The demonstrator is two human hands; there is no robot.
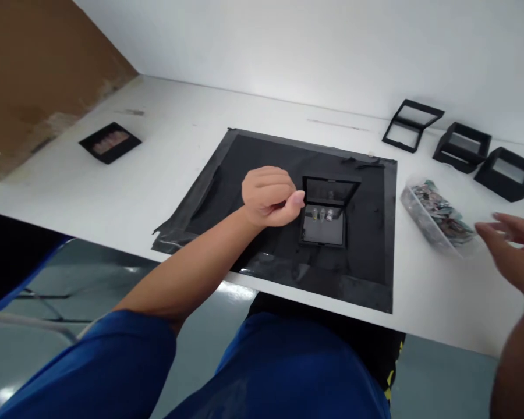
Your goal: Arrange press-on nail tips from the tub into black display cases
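Note:
My left hand (271,196) is closed in a loose fist over the black mat (266,152), its thumb beside an open black case (323,243). What it holds, if anything, is hidden. The case has a raised, framed lid, and a few small clear pieces (322,215) lie in its base. At the right edge my right hand (513,244) has its fingers apart with nothing between them. Its fingertips are near a clear plastic tub (428,224) filled with small packets (443,212).
Black frames stand at the back right: an open one (402,137), a second (463,145) and a third (509,173). On the left lies a black card-like case (110,142) with pinkish pieces, near a brown board (48,75). A white wall (288,46) bounds the table.

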